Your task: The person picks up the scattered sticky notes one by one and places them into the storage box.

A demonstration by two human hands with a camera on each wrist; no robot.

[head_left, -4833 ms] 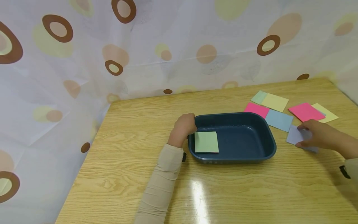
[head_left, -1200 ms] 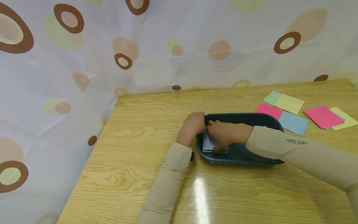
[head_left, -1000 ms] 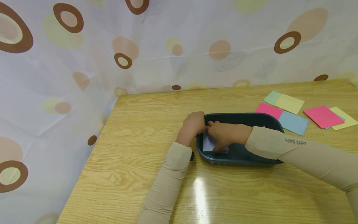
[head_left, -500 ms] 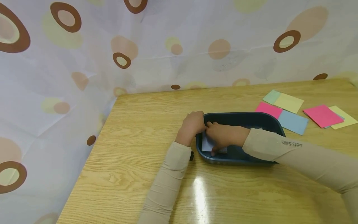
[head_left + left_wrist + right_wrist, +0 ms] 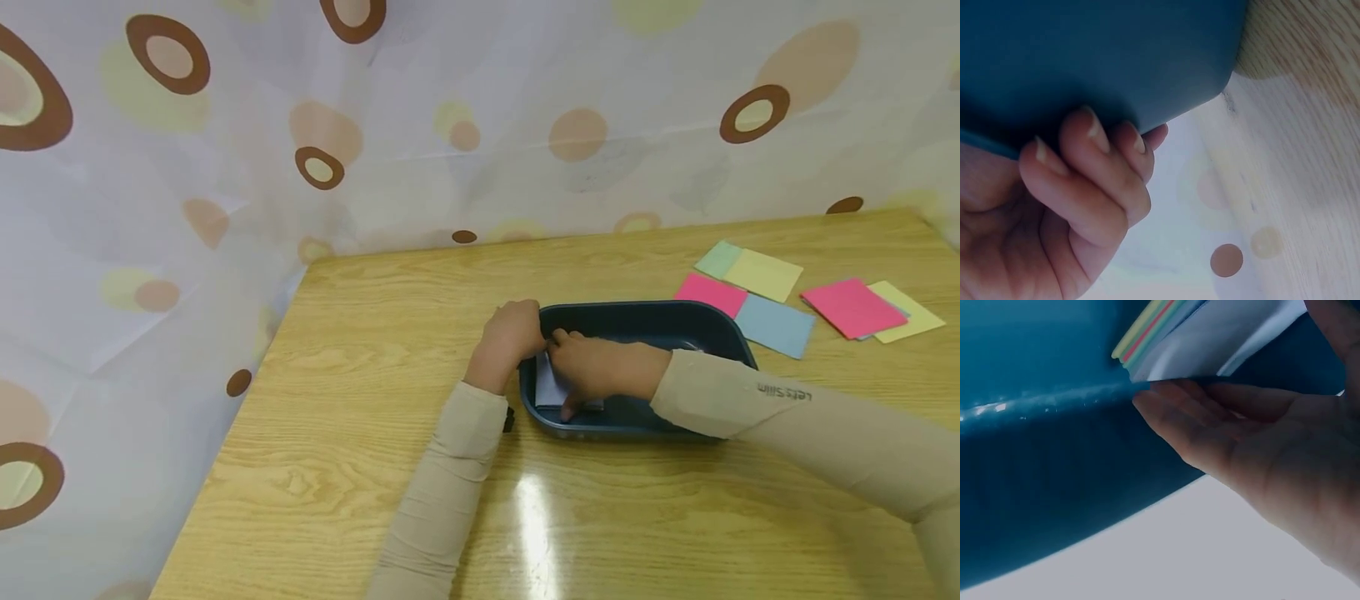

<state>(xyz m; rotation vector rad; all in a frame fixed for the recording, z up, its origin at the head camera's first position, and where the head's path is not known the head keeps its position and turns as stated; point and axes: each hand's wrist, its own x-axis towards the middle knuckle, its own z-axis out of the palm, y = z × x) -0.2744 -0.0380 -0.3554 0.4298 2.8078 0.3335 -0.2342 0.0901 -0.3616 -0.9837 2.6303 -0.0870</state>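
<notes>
A dark blue plastic tray (image 5: 637, 318) stands on the wooden table. My left hand (image 5: 506, 343) grips its left end, fingers (image 5: 1094, 181) curled against the outer wall in the left wrist view. Inside, a stack of square sticky notes (image 5: 550, 388) lies at the left end, lavender on top. My right hand (image 5: 603, 368) reaches over it, holding it between thumb at the near edge and fingers at the far edge. The right wrist view shows the stack's yellow, pink and green layers (image 5: 1147, 328) beside my fingertips (image 5: 1147, 403). My right hand covers much of the stack.
Right of the tray lie pink (image 5: 711, 293), blue (image 5: 776, 325), yellow (image 5: 763, 275) and green (image 5: 717, 259) notes. Farther right, another pink note (image 5: 853, 307) overlaps blue and yellow ones (image 5: 913, 315). A patterned sheet (image 5: 517, 167) hangs behind the table.
My right hand has moved from the lavender notes on the table at the right into the tray. Lavender now covers the green top of the stack. My left hand stays on the tray.
</notes>
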